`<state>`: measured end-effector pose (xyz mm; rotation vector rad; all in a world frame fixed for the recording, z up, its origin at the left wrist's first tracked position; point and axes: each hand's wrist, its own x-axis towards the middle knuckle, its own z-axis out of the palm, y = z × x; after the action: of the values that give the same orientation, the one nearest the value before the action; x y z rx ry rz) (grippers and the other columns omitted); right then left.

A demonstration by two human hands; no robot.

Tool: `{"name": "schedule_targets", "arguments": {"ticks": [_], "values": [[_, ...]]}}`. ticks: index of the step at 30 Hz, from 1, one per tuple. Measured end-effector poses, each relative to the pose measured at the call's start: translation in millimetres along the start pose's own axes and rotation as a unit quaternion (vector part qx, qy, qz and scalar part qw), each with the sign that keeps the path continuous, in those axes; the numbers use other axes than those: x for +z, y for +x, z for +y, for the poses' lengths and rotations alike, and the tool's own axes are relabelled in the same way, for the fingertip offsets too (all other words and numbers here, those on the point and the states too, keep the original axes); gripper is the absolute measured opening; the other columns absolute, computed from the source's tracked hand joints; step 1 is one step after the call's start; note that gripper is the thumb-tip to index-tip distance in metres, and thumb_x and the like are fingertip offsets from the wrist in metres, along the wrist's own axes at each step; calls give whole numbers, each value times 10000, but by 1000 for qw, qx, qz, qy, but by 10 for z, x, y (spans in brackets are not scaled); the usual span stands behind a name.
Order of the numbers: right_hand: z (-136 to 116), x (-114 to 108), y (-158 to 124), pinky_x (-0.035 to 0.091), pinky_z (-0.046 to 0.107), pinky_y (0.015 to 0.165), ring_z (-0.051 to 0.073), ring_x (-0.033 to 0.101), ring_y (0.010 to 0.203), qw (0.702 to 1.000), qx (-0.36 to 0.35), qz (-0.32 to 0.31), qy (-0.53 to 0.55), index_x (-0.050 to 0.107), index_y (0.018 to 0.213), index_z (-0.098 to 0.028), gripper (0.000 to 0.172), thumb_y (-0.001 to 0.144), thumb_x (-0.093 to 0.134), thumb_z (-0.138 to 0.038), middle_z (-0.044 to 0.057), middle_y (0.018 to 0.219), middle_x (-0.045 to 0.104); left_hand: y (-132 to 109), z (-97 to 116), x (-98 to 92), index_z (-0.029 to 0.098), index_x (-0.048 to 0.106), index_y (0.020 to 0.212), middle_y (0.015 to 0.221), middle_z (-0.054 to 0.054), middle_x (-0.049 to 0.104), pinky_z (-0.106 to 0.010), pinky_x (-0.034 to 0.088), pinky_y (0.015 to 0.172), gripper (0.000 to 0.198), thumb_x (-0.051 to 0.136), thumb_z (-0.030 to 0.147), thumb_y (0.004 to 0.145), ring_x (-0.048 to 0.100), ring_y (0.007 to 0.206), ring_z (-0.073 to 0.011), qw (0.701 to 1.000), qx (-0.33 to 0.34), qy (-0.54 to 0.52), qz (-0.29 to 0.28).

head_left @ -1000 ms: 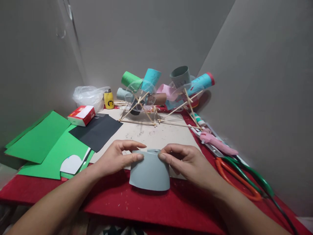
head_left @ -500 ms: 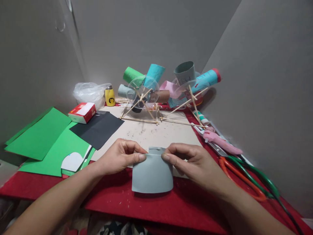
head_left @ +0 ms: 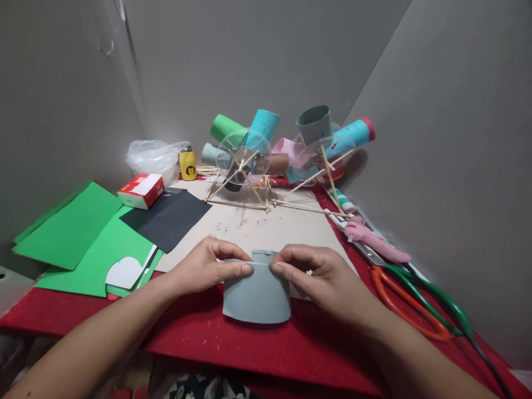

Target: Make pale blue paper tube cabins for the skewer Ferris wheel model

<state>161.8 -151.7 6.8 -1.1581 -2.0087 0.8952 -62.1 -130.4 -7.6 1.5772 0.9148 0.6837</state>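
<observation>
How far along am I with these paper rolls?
Done: coloured paper rolls already sit on the stick frames at the back. In hand: the left hand and right hand pinch the top edge of a curled grey sheet, held in its curve by fingers alone. Left, probably: fixing it shut. The green sheets and black sheet lie flat, unrolled.

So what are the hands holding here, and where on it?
Both hands hold a curled grey paper piece by its top edge: the left hand pinches the upper left, the right hand the upper right, thumb and forefinger on each.
</observation>
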Motion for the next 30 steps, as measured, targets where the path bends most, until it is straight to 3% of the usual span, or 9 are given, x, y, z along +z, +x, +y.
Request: {"name": "schedule_targets", "arguments": {"ticks": [5,12,15,19,23,28,30], "values": [[-4,17,-2,408,241,551,138,518,574,1000,-23,9,-18,618,658,-183,278,875,556,-346,9,604,596,-12,-66,58,108,692,762,619,3,553,-204,351,543,339,652,442,809,439,565,-83,999,-1,-44,-23],[-14,-6,-34,366,221,494,113,469,530,999,5,-2,43,615,658,-174,284,873,575,-356,-11,579,551,-4,-61,31,98,639,681,524,51,407,-184,239,475,357,667,431,808,307,491,-42,992,-14,-115,-60],[-8,-1,-29,364,218,484,110,464,525,998,20,-13,60,615,663,-172,293,872,578,-374,-14,579,548,7,-43,18,102,681,755,568,25,504,-182,307,500,350,639,441,828,384,512,-53,991,-23,-106,-74],[6,48,-21,385,217,510,118,498,561,999,10,-14,35,639,679,-166,285,880,568,-354,0,603,584,9,-26,53,155,726,977,882,-45,689,-223,446,689,280,694,362,792,574,759,-130,998,12,-36,-39],[11,61,-34,431,223,551,135,554,602,999,-8,-15,27,692,721,-169,252,876,575,-328,21,645,648,7,-43,59,135,742,865,809,-43,690,-226,446,688,238,664,354,817,574,746,-137,999,34,8,-38],[3,-96,-38,468,226,541,152,610,647,999,6,17,41,745,931,-191,241,851,615,-379,59,839,725,-7,-43,-58,136,730,834,790,-39,675,-256,447,741,254,665,381,824,573,750,-137,998,52,-6,-44],[-3,-164,-32,460,215,518,148,607,634,999,3,-5,48,752,889,-185,230,838,634,-376,61,817,719,-12,-27,-94,137,725,821,819,-44,668,-263,441,758,231,670,361,824,575,782,-141,996,69,-16,-59]]}}
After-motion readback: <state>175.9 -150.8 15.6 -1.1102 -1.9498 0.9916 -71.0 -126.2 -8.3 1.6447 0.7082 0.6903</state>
